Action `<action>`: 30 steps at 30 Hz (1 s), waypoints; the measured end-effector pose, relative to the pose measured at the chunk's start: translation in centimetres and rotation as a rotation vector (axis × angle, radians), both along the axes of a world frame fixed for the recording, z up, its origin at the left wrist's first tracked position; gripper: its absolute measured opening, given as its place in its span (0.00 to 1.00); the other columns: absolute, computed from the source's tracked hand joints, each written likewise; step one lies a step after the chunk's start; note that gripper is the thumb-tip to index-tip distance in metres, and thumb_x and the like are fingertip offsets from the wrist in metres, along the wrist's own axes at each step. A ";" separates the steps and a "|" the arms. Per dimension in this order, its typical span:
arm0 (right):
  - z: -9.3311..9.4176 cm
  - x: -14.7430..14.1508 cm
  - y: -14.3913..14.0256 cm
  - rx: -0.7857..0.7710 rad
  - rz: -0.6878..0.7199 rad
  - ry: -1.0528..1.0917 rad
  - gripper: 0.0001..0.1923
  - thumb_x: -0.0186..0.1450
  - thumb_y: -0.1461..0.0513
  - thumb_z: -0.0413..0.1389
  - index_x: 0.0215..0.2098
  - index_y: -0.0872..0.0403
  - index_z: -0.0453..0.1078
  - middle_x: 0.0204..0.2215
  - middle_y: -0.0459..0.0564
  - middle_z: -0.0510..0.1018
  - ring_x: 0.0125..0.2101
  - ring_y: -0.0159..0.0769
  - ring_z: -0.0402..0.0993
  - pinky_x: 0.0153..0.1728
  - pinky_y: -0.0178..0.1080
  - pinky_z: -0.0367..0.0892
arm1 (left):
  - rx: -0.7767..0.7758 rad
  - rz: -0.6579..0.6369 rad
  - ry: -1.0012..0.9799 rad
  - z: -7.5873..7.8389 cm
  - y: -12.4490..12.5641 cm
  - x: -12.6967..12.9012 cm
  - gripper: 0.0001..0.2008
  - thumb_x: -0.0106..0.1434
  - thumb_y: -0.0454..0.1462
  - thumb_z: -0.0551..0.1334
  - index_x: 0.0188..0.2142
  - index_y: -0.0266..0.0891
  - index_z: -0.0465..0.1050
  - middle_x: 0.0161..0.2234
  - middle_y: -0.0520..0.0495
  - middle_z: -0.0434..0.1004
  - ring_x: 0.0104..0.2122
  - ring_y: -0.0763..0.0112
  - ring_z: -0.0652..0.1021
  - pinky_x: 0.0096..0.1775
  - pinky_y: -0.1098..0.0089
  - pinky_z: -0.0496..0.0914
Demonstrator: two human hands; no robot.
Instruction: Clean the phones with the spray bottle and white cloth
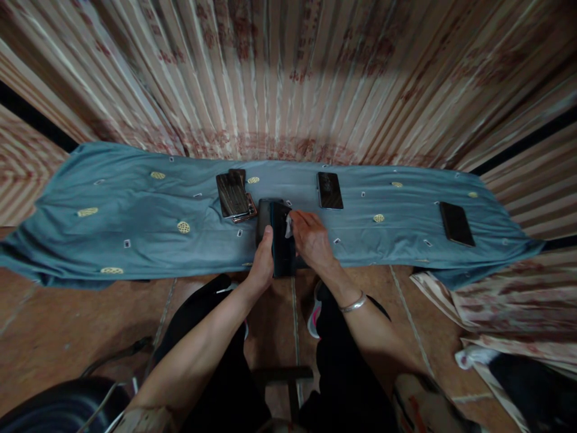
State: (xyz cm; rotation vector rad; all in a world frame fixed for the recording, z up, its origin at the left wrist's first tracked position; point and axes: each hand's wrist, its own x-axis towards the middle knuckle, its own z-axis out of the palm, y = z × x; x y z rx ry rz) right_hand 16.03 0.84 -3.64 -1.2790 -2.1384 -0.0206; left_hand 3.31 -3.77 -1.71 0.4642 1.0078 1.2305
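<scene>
Gripped along its left edge by the left hand, a dark phone stands over the near edge of a table draped in a blue cloth. That grip is closed on the phone, thumb laid up the left side and fingers hidden behind it. The phone is a long, slim slab, nearly black with a slight sheen, its short end pointing toward the person and hanging just past the cloth's edge. The right hand rests against the phone's right side and pinches a small white wipe against the upper part of the dark surface; this grip is narrow, closed on the wipe. A silver bangle circles the right wrist.

Just behind and left of the held phone lies a small stack of phones, the top one dark with a streaky reflection, a reddish-edged one peeping out beneath. Farther back and to the right lies a single black phone, flat on the cloth. Well apart, near the cloth's right end, lies another black phone. Small yellow oval motifs dot the cloth. Behind the table hangs a striped curtain.
</scene>
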 end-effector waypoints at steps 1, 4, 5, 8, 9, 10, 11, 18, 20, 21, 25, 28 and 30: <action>0.0 -0.1 -0.1 -0.001 0.007 -0.006 0.20 0.75 0.66 0.43 0.56 0.59 0.73 0.49 0.61 0.80 0.48 0.46 0.75 0.55 0.49 0.71 | 0.032 0.024 0.001 -0.2 0.1 -0.1 0.27 0.66 0.57 0.60 0.44 0.35 0.81 0.38 0.43 0.86 0.46 0.59 0.84 0.51 0.62 0.76; 0.0 -0.5 -0.6 -0.011 0.019 -0.026 0.20 0.75 0.67 0.43 0.57 0.59 0.73 0.50 0.62 0.80 0.49 0.46 0.74 0.56 0.49 0.70 | 0.078 0.102 0.004 -0.7 0.6 -0.3 0.27 0.62 0.57 0.64 0.42 0.35 0.81 0.42 0.43 0.86 0.50 0.60 0.82 0.56 0.64 0.73; 0.0 -0.7 -0.7 -0.016 0.022 -0.033 0.20 0.74 0.67 0.43 0.57 0.59 0.73 0.50 0.62 0.80 0.49 0.46 0.74 0.56 0.49 0.70 | 0.073 0.116 -0.001 -0.8 0.7 -0.4 0.26 0.61 0.57 0.65 0.41 0.35 0.80 0.41 0.43 0.86 0.50 0.60 0.82 0.56 0.64 0.73; 0.1 -1.0 -1.2 -0.031 0.029 -0.061 0.20 0.74 0.68 0.45 0.57 0.60 0.73 0.50 0.62 0.80 0.51 0.46 0.74 0.57 0.49 0.70 | 0.041 0.133 -0.018 -0.6 0.9 -0.7 0.24 0.63 0.56 0.64 0.39 0.35 0.80 0.38 0.44 0.86 0.48 0.61 0.83 0.54 0.64 0.74; 0.2 -1.1 -1.3 -0.040 0.034 -0.070 0.19 0.73 0.68 0.46 0.57 0.60 0.73 0.51 0.63 0.80 0.51 0.46 0.74 0.57 0.48 0.70 | 0.033 0.141 -0.020 -0.5 1.0 -0.7 0.24 0.64 0.55 0.63 0.38 0.35 0.80 0.37 0.44 0.86 0.48 0.62 0.83 0.53 0.65 0.74; 0.2 -1.2 -1.5 -0.052 0.040 -0.078 0.19 0.73 0.68 0.47 0.57 0.60 0.72 0.51 0.63 0.79 0.51 0.46 0.74 0.57 0.48 0.70 | 0.025 0.150 -0.022 -0.3 1.1 -0.8 0.23 0.64 0.55 0.63 0.38 0.36 0.79 0.36 0.45 0.86 0.47 0.62 0.83 0.52 0.65 0.74; 0.3 -1.3 -1.6 -0.062 0.048 -0.085 0.19 0.73 0.68 0.48 0.58 0.60 0.72 0.51 0.63 0.79 0.52 0.46 0.74 0.58 0.48 0.70 | 0.015 0.162 -0.021 -0.2 1.2 -0.9 0.22 0.65 0.54 0.63 0.37 0.36 0.79 0.35 0.45 0.85 0.45 0.63 0.83 0.50 0.66 0.75; 0.3 -1.7 -2.2 -0.020 0.072 -0.086 0.19 0.72 0.69 0.47 0.57 0.60 0.73 0.51 0.62 0.79 0.51 0.47 0.74 0.58 0.50 0.71 | -0.034 0.231 -0.046 0.6 1.4 -1.3 0.20 0.69 0.51 0.59 0.36 0.37 0.79 0.30 0.48 0.84 0.41 0.65 0.84 0.48 0.67 0.75; 0.2 -1.8 -2.2 -0.041 0.078 -0.082 0.19 0.72 0.69 0.48 0.57 0.59 0.73 0.52 0.62 0.79 0.52 0.47 0.74 0.58 0.50 0.71 | -0.045 0.238 -0.064 0.8 1.4 -1.3 0.20 0.70 0.50 0.58 0.36 0.36 0.79 0.30 0.48 0.84 0.40 0.66 0.84 0.48 0.67 0.75; 0.2 -1.8 -2.3 -0.054 0.081 -0.082 0.19 0.72 0.69 0.48 0.58 0.59 0.73 0.52 0.63 0.79 0.52 0.47 0.74 0.58 0.50 0.70 | -0.050 0.247 -0.070 0.9 1.5 -1.3 0.20 0.70 0.50 0.58 0.36 0.36 0.79 0.29 0.48 0.84 0.39 0.66 0.84 0.48 0.68 0.75; 0.3 -1.9 -2.6 -0.046 0.102 -0.082 0.19 0.72 0.68 0.48 0.57 0.61 0.73 0.53 0.64 0.79 0.53 0.47 0.73 0.59 0.48 0.70 | -0.041 0.285 -0.079 1.1 1.6 -1.6 0.20 0.71 0.49 0.57 0.36 0.36 0.79 0.30 0.49 0.84 0.33 0.70 0.83 0.45 0.70 0.75; 0.5 -1.9 -3.0 -0.023 0.128 -0.080 0.19 0.73 0.69 0.46 0.57 0.59 0.73 0.54 0.62 0.79 0.52 0.46 0.74 0.58 0.49 0.70 | -0.046 0.273 -0.063 1.2 1.8 -2.0 0.22 0.70 0.52 0.57 0.36 0.36 0.79 0.31 0.47 0.84 0.34 0.69 0.83 0.44 0.71 0.75; 0.7 -2.0 -3.3 -0.026 0.144 -0.081 0.20 0.72 0.69 0.47 0.57 0.59 0.73 0.54 0.62 0.79 0.51 0.47 0.74 0.58 0.49 0.71 | -0.056 0.229 -0.064 1.3 2.0 -2.3 0.26 0.71 0.54 0.55 0.35 0.35 0.80 0.32 0.44 0.85 0.37 0.66 0.84 0.45 0.69 0.76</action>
